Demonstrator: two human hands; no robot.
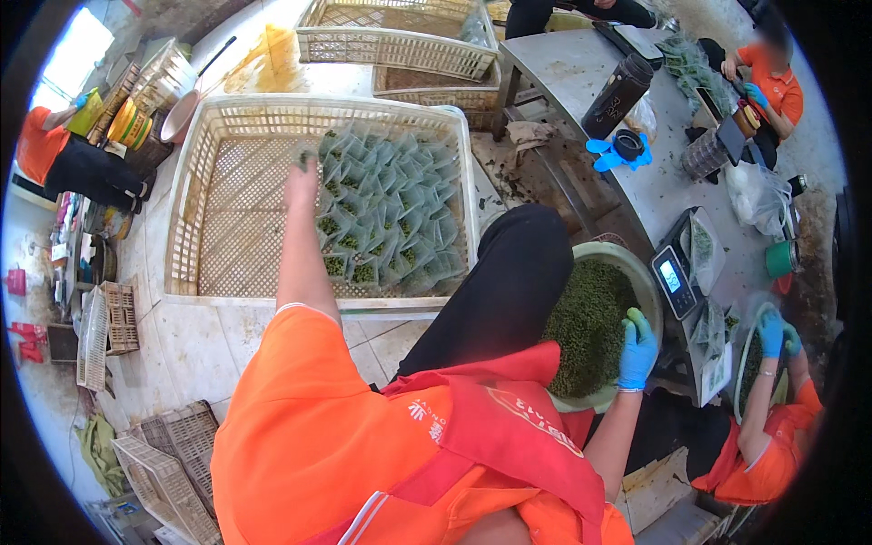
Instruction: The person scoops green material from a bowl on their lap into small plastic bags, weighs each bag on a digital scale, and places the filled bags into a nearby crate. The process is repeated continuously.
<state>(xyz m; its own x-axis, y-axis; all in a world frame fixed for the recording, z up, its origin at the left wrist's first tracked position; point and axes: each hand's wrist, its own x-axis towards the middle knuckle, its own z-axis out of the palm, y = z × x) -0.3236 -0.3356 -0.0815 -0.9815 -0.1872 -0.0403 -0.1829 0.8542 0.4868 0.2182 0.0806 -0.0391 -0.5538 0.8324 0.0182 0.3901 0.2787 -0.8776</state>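
My left hand (301, 184), bare, reaches into a large cream plastic crate (186, 218). Its fingers close on a small clear green-filled bag (305, 160) at the far left edge of a packed group. Upright clear bags (391, 213) with green berries inside fill the crate's right half in rows. Beside my right knee stands a pale green basin (656, 289) holding loose green peppercorn-like berries (590, 318). Over the basin's right rim is my right hand (638, 352) in a blue glove, its fingertips green and its fingers apart, with nothing visible in them.
A metal table (581, 82) runs along the right, bearing a digital scale (674, 280), a black bottle (618, 95) and bags. Stacked crates (395, 50) stand beyond mine. Co-workers sit at right (772, 86) and lower right (772, 445); another person (64, 154) stands far left.
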